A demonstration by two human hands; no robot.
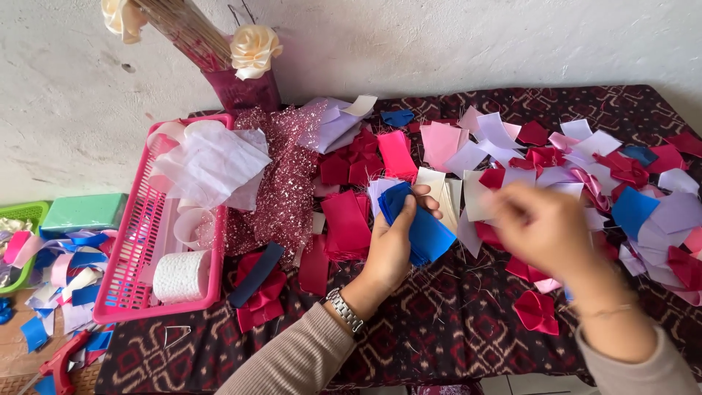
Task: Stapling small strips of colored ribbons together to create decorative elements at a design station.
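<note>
Two hands over a table (439, 329) covered in dark patterned cloth. Left hand (391, 245), watch on the wrist, holds a small stack of blue ribbon pieces (424, 227); fingers closed on the stack, thumb along its near face, fingertips showing past the top edge. Stack sits above the table's middle, just in front of a spread of loose cut pieces

Right hand (545, 230) is blurred, raised just right of the blue stack, near a white ribbon piece (475, 196). Fingers look curled inward; cannot tell whether they pinch anything

Scattered ribbon pieces (585, 157) in red, pink, white, lilac and blue cover the right half of the table. Folded red petals (536, 311) lie near the right forearm. Pink plastic basket (121, 292) at the left holds a white roll (179, 276) and white fabric. Sparkly maroon netting (281, 175) lies beside the basket. A red bow (257, 292) rests in front of it. Cream fabric rose (254, 50) stands in a dark pink holder by the wall
</note>
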